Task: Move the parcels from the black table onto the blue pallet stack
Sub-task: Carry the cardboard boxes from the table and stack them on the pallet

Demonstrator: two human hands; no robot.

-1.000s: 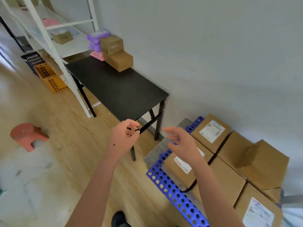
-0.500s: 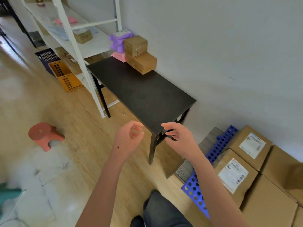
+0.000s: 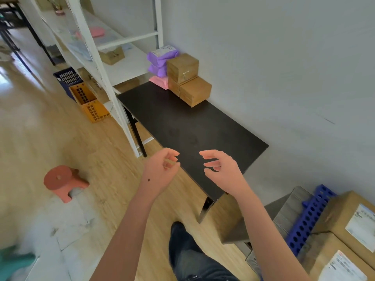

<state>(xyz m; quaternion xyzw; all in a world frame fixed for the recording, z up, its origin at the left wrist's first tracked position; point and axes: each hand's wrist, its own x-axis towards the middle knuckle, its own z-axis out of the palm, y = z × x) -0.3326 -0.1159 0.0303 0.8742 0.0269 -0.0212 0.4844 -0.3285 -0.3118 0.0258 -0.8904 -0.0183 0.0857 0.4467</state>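
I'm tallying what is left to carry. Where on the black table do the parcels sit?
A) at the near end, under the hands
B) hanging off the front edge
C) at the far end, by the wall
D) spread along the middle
C: the cardboard boxes, purple parcels and pink parcel cluster at the black table's far end by the wall; the left hand and right hand hover empty at its near end.

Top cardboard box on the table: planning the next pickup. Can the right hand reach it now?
Likely not yet: right hand hovers over the black table's near end; top cardboard box sits at the far end. Nothing blocks the way.
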